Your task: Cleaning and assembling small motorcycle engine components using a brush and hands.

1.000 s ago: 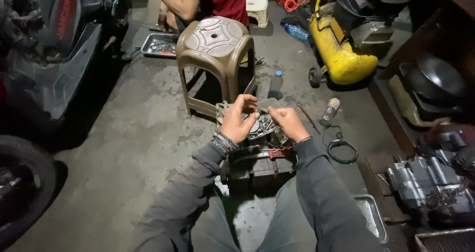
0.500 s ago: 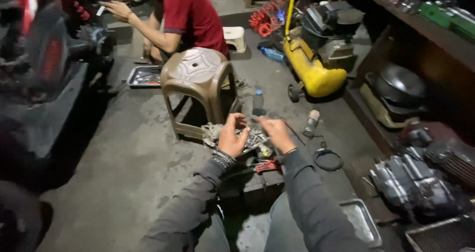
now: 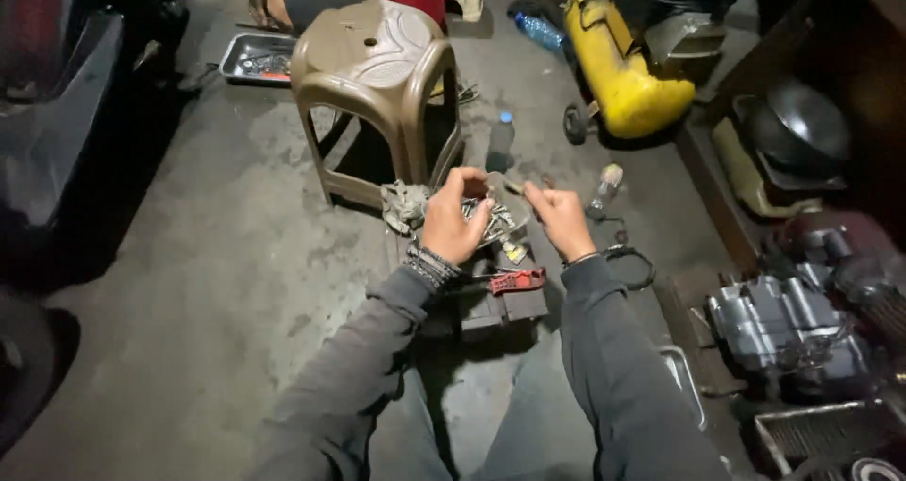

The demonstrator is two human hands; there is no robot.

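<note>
A: Where's the part?
B: Pinched between both hands, left hand [image 3: 455, 219] and right hand [image 3: 561, 219] clamped on its ends, above the clutter by the stool [image 3: 376, 75].
A: Advice?
B: Keep it low, steady.

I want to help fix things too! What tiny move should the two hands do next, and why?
Probably bring the right hand a little closer to the left hand. Both hover above the pile of small grey metal parts by the brown plastic stool, pinching something too small to tell, with a gap between them.
</note>
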